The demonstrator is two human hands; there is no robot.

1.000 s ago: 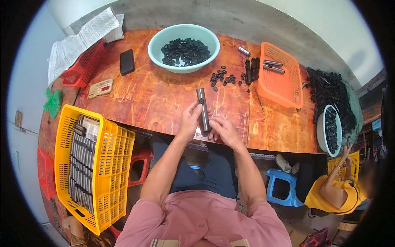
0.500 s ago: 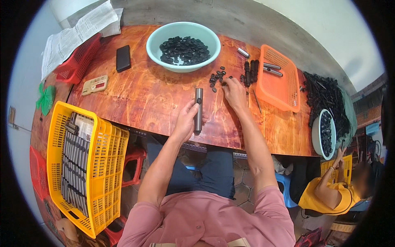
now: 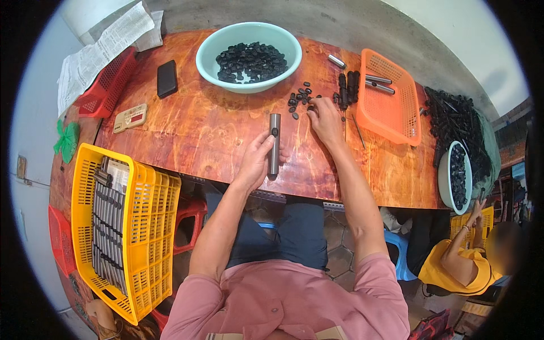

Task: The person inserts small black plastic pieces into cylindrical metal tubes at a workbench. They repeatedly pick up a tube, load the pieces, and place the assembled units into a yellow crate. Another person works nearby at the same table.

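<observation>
One grey tube (image 3: pixel 273 156) is lying lengthwise in the left hand (image 3: pixel 256 158), close to the front edge of the table (image 3: pixel 192 141) and pointing away from the person. The thumb is pressing along one side while the fingers are wrapping beneath, so the hold is looking narrow and firm. A black oval (image 3: pixel 275 131) is sitting on the tube toward its far end. That grip is serving well, I'd judge, since it is leaving the oval facing up and in plain sight.

The right hand (image 3: pixel 324 120) is resting beside the loose pieces (image 3: pixel 292 102), fingers curling close together; from where I'm standing, I cannot tell whether they are pinching one. Picking a single piece off the outer edge seems tidier than digging into the cluster. A thin rod (image 3: pixel 359 131) is lying just right of that hand, and a wide sweep could be knocking it, so a short, straight path looks wiser. The bowl (image 3: pixel 249 88) is holding many more black pieces, but the nearer scatter is offering the easier reach.
</observation>
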